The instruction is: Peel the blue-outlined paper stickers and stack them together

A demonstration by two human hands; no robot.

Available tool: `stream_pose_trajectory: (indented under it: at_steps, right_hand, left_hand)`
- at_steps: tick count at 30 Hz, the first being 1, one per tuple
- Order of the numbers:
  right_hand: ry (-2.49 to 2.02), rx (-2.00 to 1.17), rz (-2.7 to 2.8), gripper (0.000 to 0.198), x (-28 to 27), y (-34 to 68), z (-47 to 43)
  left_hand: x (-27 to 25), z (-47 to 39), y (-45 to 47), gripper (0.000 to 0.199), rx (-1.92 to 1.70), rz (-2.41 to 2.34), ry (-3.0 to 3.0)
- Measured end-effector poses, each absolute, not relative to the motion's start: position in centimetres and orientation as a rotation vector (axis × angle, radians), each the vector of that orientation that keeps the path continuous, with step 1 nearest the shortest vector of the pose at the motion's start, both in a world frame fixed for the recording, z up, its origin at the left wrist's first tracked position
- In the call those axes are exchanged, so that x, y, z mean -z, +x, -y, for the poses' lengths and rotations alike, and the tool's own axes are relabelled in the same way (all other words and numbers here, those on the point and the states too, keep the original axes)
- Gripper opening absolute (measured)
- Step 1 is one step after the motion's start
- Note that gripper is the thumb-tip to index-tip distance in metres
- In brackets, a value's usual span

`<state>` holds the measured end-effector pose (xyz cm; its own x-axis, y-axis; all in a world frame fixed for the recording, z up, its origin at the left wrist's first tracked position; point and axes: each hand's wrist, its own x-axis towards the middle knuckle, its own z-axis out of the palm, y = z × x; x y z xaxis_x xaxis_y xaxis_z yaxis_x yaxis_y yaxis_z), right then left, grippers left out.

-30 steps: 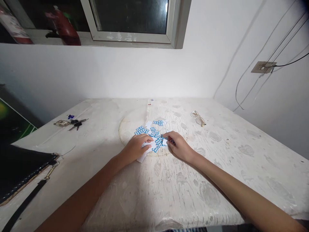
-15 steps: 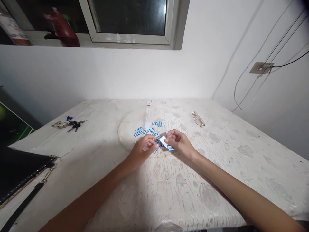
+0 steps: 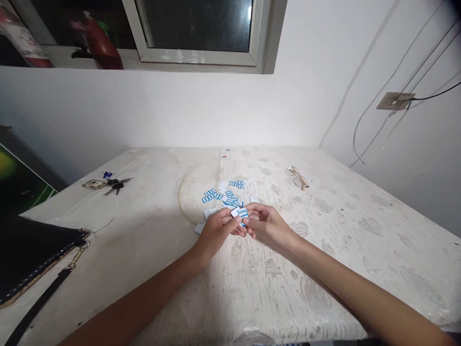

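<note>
Pinching blue-marked cards (image 3: 240, 213) between both hands (image 3: 271, 225), marked face upward; long axis unclear

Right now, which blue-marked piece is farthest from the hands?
The lone piece near the far edge of the table, beyond the red scrap; the other pieces are much nearer.

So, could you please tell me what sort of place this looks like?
Probably a room in a home, though not certain: keys and eyeglasses lie on a patterned tabletop.

L+R hands (image 3: 213, 235) (image 3: 272, 225): bare | L+R f'arms (image 3: 154, 283) (image 3: 334, 266): bare, slim
</note>
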<state>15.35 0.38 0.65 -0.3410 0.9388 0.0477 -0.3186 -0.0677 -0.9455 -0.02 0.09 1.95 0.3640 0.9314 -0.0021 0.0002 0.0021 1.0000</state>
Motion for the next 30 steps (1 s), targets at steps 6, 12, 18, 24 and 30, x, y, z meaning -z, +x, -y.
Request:
stream_pose_trajectory:
  at_steps: [6,12,18,24,30]
  right_hand:
    - [-0.797,-1.608,1.081,0.026,-0.8,15.5,-0.4]
    - [-0.804,-1.622,1.218,0.024,-0.4,15.5,-0.4]
    - [-0.84,-1.569,1.325,0.021,0.2,15.6,-0.6]
    - [-0.802,-1.403,1.514,0.022,-0.1,15.8,-0.4]
    - [-0.879,-1.504,1.568,0.028,-0.2,15.9,-0.2]
  left_hand:
    - [-1.4,-0.5,-0.5,0.022,-0.951,-0.993,1.389]
    - [-1.7,-0.6,-0.5,0.014,-0.944,-0.959,1.258]
    - [-0.5,-1.3,-0.3,0.016,-0.971,-0.856,1.201]
    - [-0.6,-0.6,-1.0,0.018,-0.826,-0.86,1.524]
    - [-0.8,-0.1,-1.3,0.028,-0.702,-0.798,1.736]
